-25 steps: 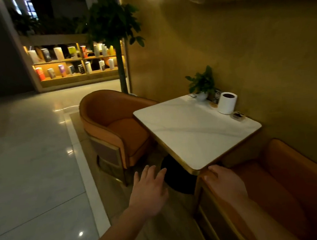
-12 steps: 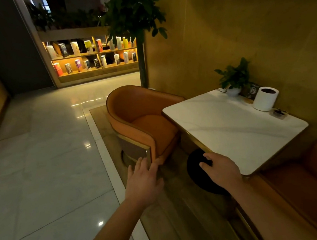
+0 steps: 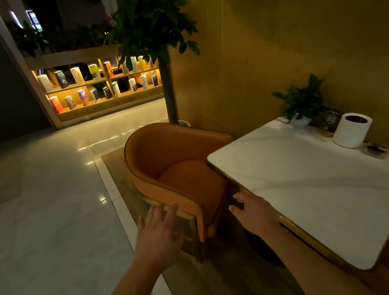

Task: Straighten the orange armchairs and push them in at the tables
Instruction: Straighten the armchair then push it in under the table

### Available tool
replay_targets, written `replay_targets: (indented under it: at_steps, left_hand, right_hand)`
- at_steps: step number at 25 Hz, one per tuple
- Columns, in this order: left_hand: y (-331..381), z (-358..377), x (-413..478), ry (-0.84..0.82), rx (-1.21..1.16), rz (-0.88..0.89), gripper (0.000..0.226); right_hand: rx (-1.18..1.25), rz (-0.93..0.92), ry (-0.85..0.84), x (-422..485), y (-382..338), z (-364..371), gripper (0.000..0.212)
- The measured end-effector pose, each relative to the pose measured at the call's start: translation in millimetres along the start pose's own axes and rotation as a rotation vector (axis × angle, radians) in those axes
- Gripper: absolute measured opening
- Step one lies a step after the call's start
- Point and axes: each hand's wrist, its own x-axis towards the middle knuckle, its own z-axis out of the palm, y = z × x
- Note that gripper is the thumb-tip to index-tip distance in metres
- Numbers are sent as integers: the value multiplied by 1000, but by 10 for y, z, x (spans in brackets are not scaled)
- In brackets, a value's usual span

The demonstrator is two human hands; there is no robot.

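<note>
Orange leather tub armchair (image 3: 178,163) stands askew at far-left edge of white marble-top bench (image 3: 312,183). L hand (image 3: 158,235) open, fingers spread, by near arm; contact unclear. R hand (image 3: 253,211) relaxed, empty. Est. heavy, rigid: grip arm rims.

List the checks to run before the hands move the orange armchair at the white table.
1. Left hand free to grip: ok, open, fingers spread at the orange armchair's near arm.
2. Left hand touching it: cannot tell.
3. Right hand free: ok, open, empty, by the edge of the table.
4. Armchair square to table: not ok, it looks angled to the table's edge.
5. Gap between backrest and tree trunk: cannot tell.
6. Potted plant and white cylinder steady: ok, upright by the wall.
</note>
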Motion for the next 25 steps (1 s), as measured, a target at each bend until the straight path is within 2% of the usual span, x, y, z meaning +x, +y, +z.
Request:
replay_targets:
  at_steps: [7,13,18,25]
  left_hand:
    - [-980,76,1015,-45,-26,7,68]
    - [-2225,16,1810,-110,-23,105,67]
    - [-3215,-140,2453,-187,24,199,70]
    - [-3768,64,3492,-291,37,309,66]
  right_hand:
    - [-31,31,-54,1051,-570,526,50]
    - [-10,162,-71,1647,-1401,1196,51]
    - [64,290,-89,1922,-2193,1752,34]
    - [88,394,-55,2755,-2529,2321,47]
